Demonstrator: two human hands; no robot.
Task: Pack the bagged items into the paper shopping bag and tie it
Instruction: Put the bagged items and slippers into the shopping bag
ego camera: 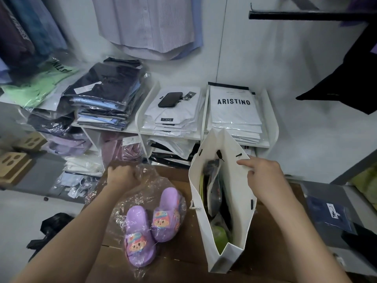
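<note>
A clear plastic bag holding a pair of purple slippers [152,222] lies on the brown cardboard surface [177,256]. My left hand [121,176] is closed on the gathered top of that plastic bag. To the right stands a white paper shopping bag [232,180], its mouth open, with dark and green bagged items inside. My right hand [263,178] pinches the bag's right rim and holds it open. A white cord handle hangs at the bag's left side.
White shelves [271,119] behind hold stacks of bagged shirts, with a black phone [170,99] on one stack. Shirts hang above. A dark blue packet [330,215] lies on a grey surface to the right. Cardboard inserts sit on the floor at left.
</note>
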